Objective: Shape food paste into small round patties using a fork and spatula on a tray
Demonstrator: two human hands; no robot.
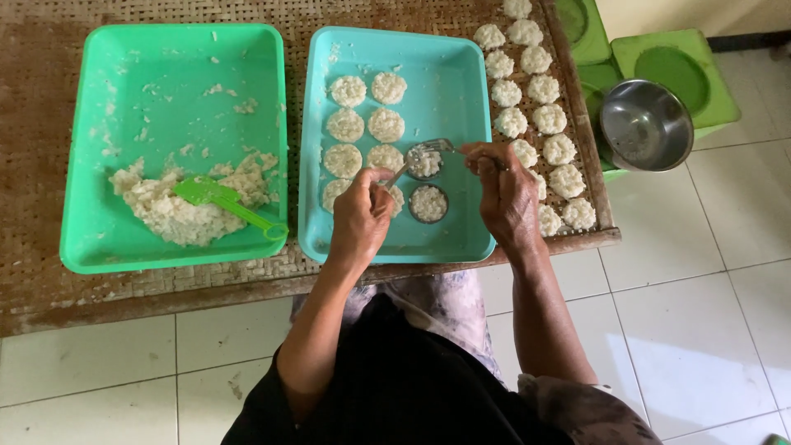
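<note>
We press rice into a small round ring [425,163] in the blue tray [461,107], left hand [361,216] pinching a fork [428,151], right hand [504,191] steadying it; patties [367,124] lie at ten o'clock, a rice heap [177,206] remains at nine.

We are seeing a green tray [99,165] lying on the bench [49,288], a green scoop [227,202] resting inside it; a steel bowl [645,125] is sitting well beyond its right.
</note>
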